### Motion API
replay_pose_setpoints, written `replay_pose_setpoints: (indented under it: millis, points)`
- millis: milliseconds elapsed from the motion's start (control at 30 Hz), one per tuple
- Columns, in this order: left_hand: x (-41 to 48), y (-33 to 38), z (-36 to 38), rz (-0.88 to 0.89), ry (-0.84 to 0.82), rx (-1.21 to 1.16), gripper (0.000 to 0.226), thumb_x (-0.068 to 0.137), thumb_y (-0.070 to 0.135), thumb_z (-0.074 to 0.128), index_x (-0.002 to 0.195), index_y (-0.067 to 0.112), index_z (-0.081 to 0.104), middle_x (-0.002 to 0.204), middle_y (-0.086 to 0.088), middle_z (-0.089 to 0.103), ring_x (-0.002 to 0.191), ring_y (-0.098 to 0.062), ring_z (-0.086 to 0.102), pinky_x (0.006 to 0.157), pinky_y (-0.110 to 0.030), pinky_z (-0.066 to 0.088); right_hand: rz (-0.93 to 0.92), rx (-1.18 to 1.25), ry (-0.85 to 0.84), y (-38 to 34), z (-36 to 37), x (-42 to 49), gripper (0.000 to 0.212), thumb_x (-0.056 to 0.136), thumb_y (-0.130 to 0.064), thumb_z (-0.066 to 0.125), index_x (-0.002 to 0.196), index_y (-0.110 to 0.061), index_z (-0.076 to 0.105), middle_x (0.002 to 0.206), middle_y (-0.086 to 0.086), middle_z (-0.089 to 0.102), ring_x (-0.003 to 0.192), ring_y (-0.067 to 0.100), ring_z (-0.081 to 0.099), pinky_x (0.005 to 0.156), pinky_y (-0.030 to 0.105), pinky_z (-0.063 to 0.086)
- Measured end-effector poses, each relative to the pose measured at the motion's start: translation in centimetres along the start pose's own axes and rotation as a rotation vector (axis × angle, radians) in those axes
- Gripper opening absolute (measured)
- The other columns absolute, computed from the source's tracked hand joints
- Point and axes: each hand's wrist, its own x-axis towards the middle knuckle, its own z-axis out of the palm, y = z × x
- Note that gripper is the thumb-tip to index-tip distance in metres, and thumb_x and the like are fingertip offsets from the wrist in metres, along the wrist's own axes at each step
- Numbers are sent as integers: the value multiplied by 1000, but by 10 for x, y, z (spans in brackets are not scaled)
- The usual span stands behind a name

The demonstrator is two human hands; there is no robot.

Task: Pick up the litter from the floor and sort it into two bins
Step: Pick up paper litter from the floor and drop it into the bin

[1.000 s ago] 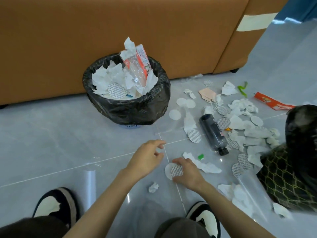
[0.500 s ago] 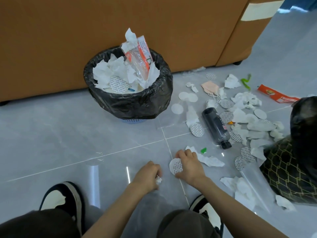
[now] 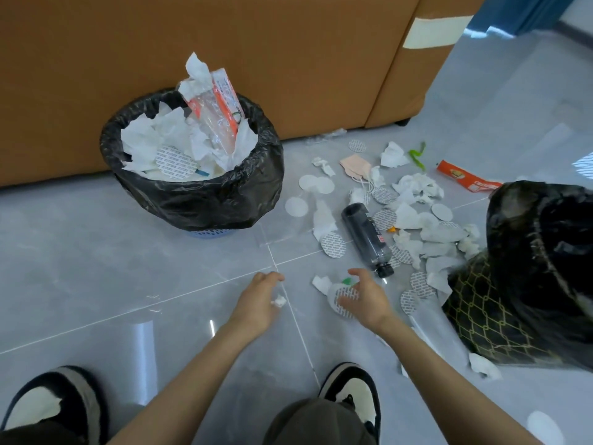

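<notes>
My left hand (image 3: pixel 260 300) is raised over the grey tiles with a small crumpled white paper scrap (image 3: pixel 278 302) held in its fingers. My right hand (image 3: pixel 364 297) is lifted just to its right, gripping a round white printed seal disc (image 3: pixel 340 297). A black-lined bin (image 3: pixel 192 187) heaped with tissues and a plastic wrapper stands at the back left by the sofa. A second black-lined bin (image 3: pixel 529 271) with a gold lattice pattern is at the right edge. Between them lie tissues, discs and a dark plastic bottle (image 3: pixel 365 239).
An orange-brown sofa (image 3: pixel 288 59) runs along the back. A red snack wrapper (image 3: pixel 465 179), a green scrap (image 3: pixel 417 154) and a beige mask (image 3: pixel 354 165) lie among the litter. My two shoes (image 3: pixel 353 396) are at the bottom edge.
My left hand closed on the small paper scrap and lifted it. My right hand raised the seal disc off the floor. Both hands moved up and away from the tiles.
</notes>
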Motion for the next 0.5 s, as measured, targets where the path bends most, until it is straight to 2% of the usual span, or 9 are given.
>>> replay_pose_setpoints:
  millis: [67,167,233,367,433,467,500]
  points:
    - [12,16,1,22,23,-34,49,88,8,56,133,22,45,127,-1,43,110,-17,52,89,-15,34,26,-131,-79,8,-7,4,63,87,-17,65,140,-19,33,126,14,54,111,29,56,80,28,45]
    - [31,39,4,68,0,-16,55,88,6,56,139,20,39,134,-2,38,109,-18,52,94,-19,37,18,-250,-130,17,-10,6,53,86,-17,64,135,-18,43,127,13,55,112,28,56,86,27,44]
    - [42,51,6,87,-17,24,56,89,6,56,140,18,36,136,-3,35,113,-21,50,99,-24,37,-17,-328,-139,20,-9,6,48,85,-19,66,131,-15,50,125,12,55,114,27,54,89,24,41]
    - [61,70,15,103,-68,66,58,88,0,54,141,16,35,140,-4,33,124,-23,45,105,-27,35,-52,-476,-115,28,-13,9,47,82,-29,70,125,-15,57,125,9,42,117,29,46,96,21,33]
    - [70,74,18,115,-77,79,61,88,-1,54,143,15,33,146,-4,28,131,-22,40,109,-25,30,-50,-456,-128,28,-16,10,34,82,-28,70,112,-15,61,113,7,46,108,26,51,86,22,34]
    - [74,75,19,125,-86,88,63,88,-1,53,145,14,31,151,-3,23,136,-21,35,111,-25,27,-43,-412,-122,27,-18,10,20,83,-26,70,99,-18,61,105,5,47,100,24,53,77,22,34]
    - [77,76,20,134,-93,96,64,89,-1,53,146,14,29,155,-2,17,139,-20,30,113,-25,25,-40,-363,-112,26,-20,9,14,84,-24,69,87,-21,55,98,4,49,91,21,52,71,22,32]
